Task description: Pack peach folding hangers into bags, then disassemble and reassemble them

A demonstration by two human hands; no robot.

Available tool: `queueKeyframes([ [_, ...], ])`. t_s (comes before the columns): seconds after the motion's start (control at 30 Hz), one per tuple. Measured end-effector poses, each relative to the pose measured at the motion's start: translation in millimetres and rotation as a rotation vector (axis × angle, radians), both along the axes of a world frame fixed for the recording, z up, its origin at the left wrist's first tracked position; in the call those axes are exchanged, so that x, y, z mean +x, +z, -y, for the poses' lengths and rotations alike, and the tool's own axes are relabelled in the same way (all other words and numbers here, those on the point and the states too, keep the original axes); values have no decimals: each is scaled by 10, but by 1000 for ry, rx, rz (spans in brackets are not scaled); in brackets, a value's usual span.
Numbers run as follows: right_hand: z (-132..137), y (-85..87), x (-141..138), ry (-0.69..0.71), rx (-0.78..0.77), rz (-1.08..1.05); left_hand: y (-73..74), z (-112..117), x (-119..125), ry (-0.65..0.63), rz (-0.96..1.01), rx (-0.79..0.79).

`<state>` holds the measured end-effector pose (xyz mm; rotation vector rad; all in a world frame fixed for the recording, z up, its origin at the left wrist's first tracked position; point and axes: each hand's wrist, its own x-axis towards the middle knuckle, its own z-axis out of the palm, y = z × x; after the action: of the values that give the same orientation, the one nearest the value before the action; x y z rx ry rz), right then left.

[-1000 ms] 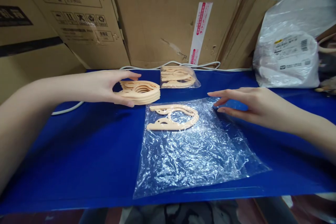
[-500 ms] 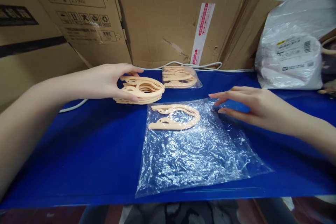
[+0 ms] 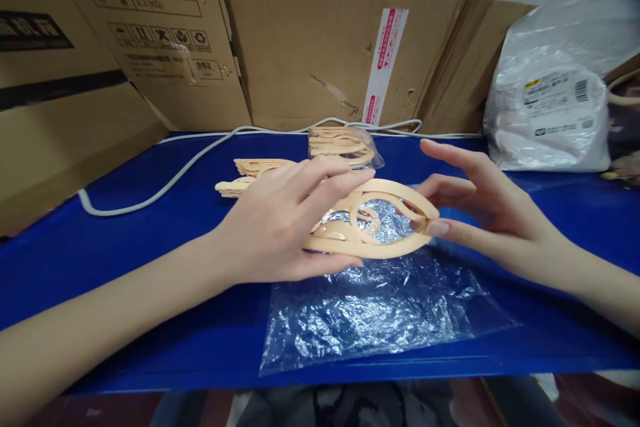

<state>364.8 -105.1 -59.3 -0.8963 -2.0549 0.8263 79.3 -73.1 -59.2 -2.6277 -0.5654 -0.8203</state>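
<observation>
A beige plastic folding clothes hanger (image 3: 393, 251) is held between both my hands, above a flat clear plastic bag (image 3: 370, 320). My left hand (image 3: 280, 223) wraps over its left part, thumb at the near edge and fingers at the far edge. At its right tip, my right hand (image 3: 500, 217) pinches with thumb and fingers, the index finger raised. Through the held hanger's opening shows part of another hanger (image 3: 373, 219) at the bag; whether it lies in or on it I cannot tell. Behind my left hand sits a stack of similar hangers (image 3: 233, 187), partly hidden.
A clear packet of beige hangers (image 3: 344, 143) lies at the back of the blue table surface (image 3: 165, 320). A white cable (image 3: 200, 163) runs along the back and left. Cardboard boxes (image 3: 320, 53) stand behind, and a white plastic-wrapped bundle (image 3: 550, 107) at back right.
My left hand has moved right from the stack, bringing a hanger over the clear bag. My right hand, formerly empty, has taken hold of the hanger's right tip.
</observation>
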Motion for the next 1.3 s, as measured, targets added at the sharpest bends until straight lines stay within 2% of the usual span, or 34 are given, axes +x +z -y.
queueKeyframes([
  [0.17, 2, 28, -24, 15, -221, -94, -36, 72, 38, 26, -5, 66],
  [0.37, -45, 20, -44, 78, -425, -275, -70, 12, 44, 25, -47, 82],
  [0.53, -77, -11, -8, 128, -482, -331, -99, -57, 39, 36, -85, 64],
  [0.73, -117, -27, 6, 115, -500, -315, -132, -69, 45, 73, -139, 58],
  [0.93, -132, -14, -9, 58, -468, -281, -104, -47, 40, 50, -122, 23],
  [1.1, -129, -9, 5, 36, -407, -203, -40, -12, 36, 84, -101, 3],
  [1.2, -95, -17, 14, -23, -249, -44, -38, 17, 34, 78, -77, 21],
  [1.3, -37, -30, 7, -93, 86, 133, -59, 44, 50, 70, -69, 6],
])
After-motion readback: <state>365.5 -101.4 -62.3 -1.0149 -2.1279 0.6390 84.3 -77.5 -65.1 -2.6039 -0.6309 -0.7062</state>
